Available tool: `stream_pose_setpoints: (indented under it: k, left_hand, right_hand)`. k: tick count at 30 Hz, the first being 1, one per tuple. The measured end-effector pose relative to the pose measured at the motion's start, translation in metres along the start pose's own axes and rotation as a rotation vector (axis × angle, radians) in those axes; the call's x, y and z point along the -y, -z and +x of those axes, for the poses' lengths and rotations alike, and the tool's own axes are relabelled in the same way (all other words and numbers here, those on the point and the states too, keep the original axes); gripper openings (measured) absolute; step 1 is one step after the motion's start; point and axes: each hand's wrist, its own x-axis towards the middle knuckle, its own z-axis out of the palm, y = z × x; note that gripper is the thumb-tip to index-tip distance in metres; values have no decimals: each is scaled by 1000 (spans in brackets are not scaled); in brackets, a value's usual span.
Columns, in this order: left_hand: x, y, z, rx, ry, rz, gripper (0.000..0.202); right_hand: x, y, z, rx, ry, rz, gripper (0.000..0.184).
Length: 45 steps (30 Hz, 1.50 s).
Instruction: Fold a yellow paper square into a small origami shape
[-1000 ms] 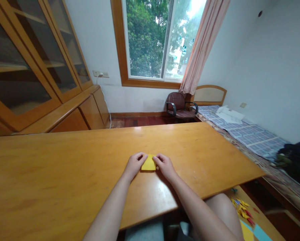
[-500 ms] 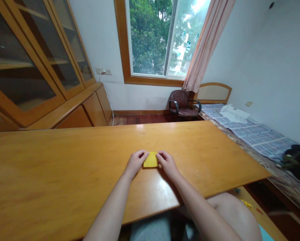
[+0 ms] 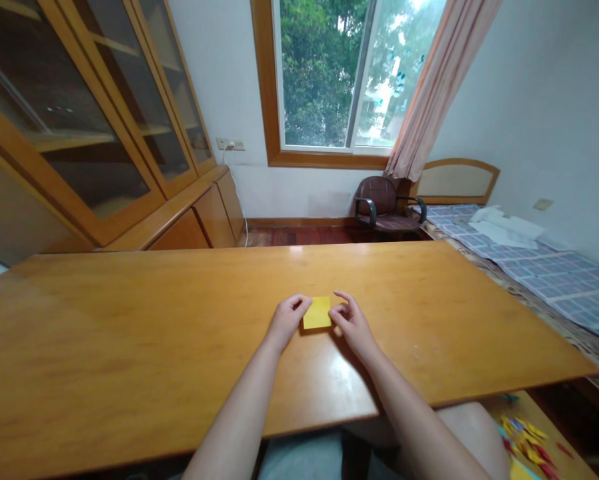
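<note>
A small square sheet of yellow paper [image 3: 317, 313] is held just over the wooden table [image 3: 169, 347], its shadow showing below its near edge. My left hand [image 3: 288, 321] pinches the paper at its upper left corner between thumb and fingers. At the right edge, my right hand [image 3: 352, 323] has its thumb against the paper while the index finger is lifted away. The other right fingertips are partly hidden, but they appear to grip the same edge.
Low at the right, a bench [image 3: 554, 427] bears a pile of yellow and red folded paper pieces [image 3: 527, 440]. A brown armchair [image 3: 382, 203] stands beyond the table, near a bed [image 3: 544, 267]. Glass-fronted cabinets [image 3: 144, 133] line the left side.
My right index finger has lifted off the paper and stretched out. More of the paper's right side shows. The view has turned left, bringing the pile on the bench into sight.
</note>
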Motion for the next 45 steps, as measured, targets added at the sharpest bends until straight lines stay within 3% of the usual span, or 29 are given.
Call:
stream_pose_setpoints:
  k: [11, 18, 22, 26, 33, 39, 45]
  left_hand:
    - [1, 0, 1, -35, -13, 0, 28]
    - [8, -4, 5, -31, 71, -197, 33]
    - [5, -2, 4, -8, 58, -143, 28]
    - [2, 1, 5, 45, 92, -109, 27]
    - [6, 22, 14, 82, 246, -340, 34]
    - [13, 47, 25, 36, 242, -374, 36]
    - [12, 52, 32, 20, 239, -360, 36]
  right_hand:
    - [-3, 2, -1, -23, -28, 47, 46]
    - [-4, 2, 0, -70, 2, 12, 42]
    - [0, 1, -2, -77, 11, 2, 41]
    - [1, -1, -3, -75, 8, 30, 41]
    - [0, -2, -4, -7, -35, 39, 36]
    - [5, -9, 17, 137, 134, -260, 31]
    - [2, -29, 54, 182, 265, -296, 40]
